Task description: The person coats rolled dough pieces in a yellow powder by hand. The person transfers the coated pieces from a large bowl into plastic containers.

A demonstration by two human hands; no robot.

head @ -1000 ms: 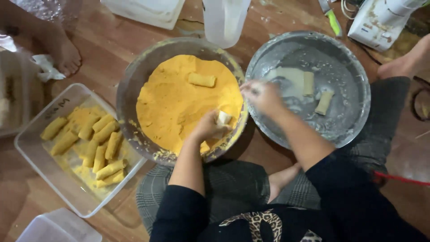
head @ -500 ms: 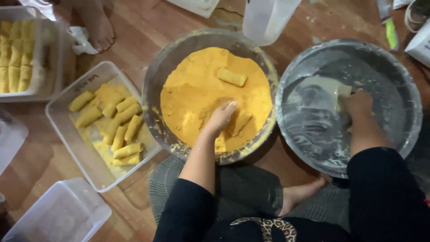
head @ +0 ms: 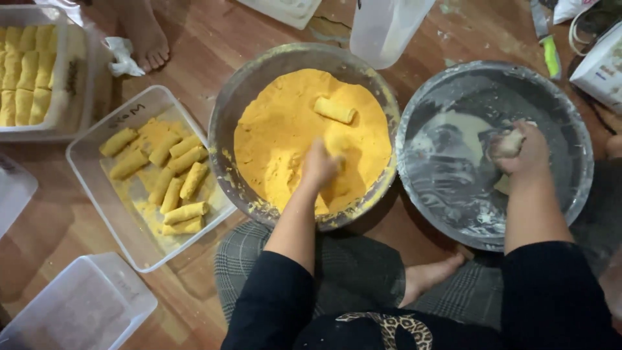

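My left hand (head: 321,165) reaches into a metal bowl (head: 223,123) of orange-yellow crumbs, its fingers curled over a crumb-covered roll (head: 341,139). Another coated roll (head: 335,109) lies on the crumbs further back. My right hand (head: 521,152) is inside a second metal bowl (head: 414,120) smeared with white batter and grips a batter-wet roll (head: 506,144). A clear plastic tray (head: 81,172) to the left of the crumb bowl holds several coated rolls (head: 175,170).
A tray of pale rolls (head: 26,65) sits at the far left, with empty plastic containers (head: 78,311) in front of it. Another person's bare foot (head: 146,35) and a crumpled tissue (head: 123,55) lie beyond. A clear jug (head: 389,26), a green-handled knife (head: 551,52) and a box (head: 602,65) stand at the back.
My right hand moved from the crumb bowl into the batter bowl and took hold of a roll. My left hand pushed its roll down into the crumbs. The view shifted left.
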